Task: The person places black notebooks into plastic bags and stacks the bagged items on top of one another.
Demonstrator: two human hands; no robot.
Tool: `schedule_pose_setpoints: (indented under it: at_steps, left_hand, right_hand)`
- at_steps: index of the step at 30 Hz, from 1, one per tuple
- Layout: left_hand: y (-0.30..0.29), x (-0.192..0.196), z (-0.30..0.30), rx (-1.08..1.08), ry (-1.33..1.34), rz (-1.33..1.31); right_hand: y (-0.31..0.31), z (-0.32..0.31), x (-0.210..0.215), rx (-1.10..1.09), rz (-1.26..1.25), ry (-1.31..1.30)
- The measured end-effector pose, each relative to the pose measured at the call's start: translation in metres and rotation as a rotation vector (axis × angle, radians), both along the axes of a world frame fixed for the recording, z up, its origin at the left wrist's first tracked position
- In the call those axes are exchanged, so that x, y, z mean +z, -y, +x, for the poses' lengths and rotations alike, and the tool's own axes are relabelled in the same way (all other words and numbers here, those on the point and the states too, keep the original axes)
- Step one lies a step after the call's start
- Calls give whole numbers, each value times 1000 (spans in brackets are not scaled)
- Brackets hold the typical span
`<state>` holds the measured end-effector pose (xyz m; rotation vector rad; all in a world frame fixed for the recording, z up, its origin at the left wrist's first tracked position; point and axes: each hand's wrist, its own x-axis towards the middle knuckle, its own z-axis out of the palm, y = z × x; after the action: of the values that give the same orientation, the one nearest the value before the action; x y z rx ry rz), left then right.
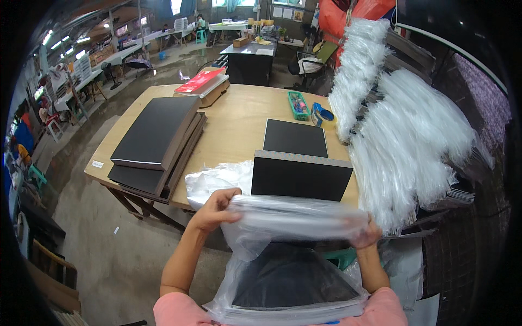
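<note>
A folded bundle of clear plastic [293, 214], blurred by motion, is stretched between my two hands above my lap. My left hand [216, 211] pinches its left end, thumb and fingers closed. At the other end, my right hand [365, 234] grips it, its fingers partly covered by plastic and smeared. Below, a black board [293, 277] in clear plastic rests against me. Just beyond the bundle, a thick black panel [302, 176] stands on edge at the near side of the table, in front of a flat black board [296, 138]. White plastic sheeting [217, 183] lies beside the panel.
Thick black boards [155, 130] are stacked at the wooden table's [239, 114] left. Behind them is a red-topped pile [202, 81]. A green basket [298, 105] and tape rolls [322, 114] sit far right. Heaps of clear plastic-wrapped pieces [413, 136] flank the right side.
</note>
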<state>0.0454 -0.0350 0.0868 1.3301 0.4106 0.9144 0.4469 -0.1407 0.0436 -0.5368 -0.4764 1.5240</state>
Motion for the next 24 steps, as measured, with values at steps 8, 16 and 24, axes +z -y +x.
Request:
schedule_pose_setpoints:
  at_steps: [8, 16, 24]
  left_hand:
    - [-15, 30, 60, 994, -954, 943]
    - [3, 36, 4, -11, -352, -117]
    - [17, -150, -22, -370, -152, -900]
  right_hand:
    - [-75, -41, 60, -963, 370, 1460]
    - [-9, -16, 97, 23, 45, 1054]
    - [25, 3, -70, 289, -84, 385]
